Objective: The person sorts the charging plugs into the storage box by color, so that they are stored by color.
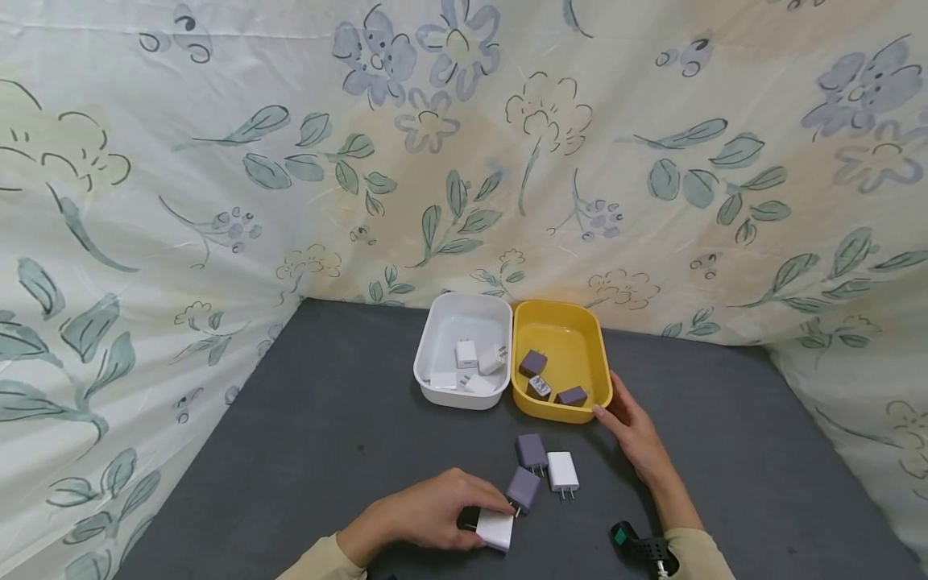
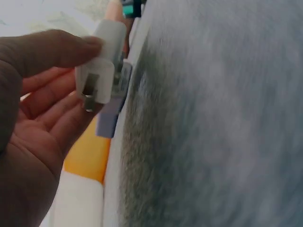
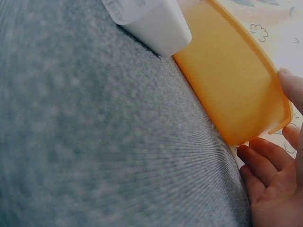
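My left hand pinches a white charger plug between thumb and fingers, low over the dark table. In the left wrist view the metal prongs of this white charger point toward the camera. Right beside its fingertips lies a purple charger plug, with a second purple charger and another white charger just behind. My right hand holds the yellow bin at its front right corner, thumb on the rim and fingers along the outer wall.
A white bin with several white chargers stands against the yellow bin's left side. Three purple chargers lie in the yellow bin. Floral cloth hangs behind and at both sides of the dark table. A black band sits at the right wrist.
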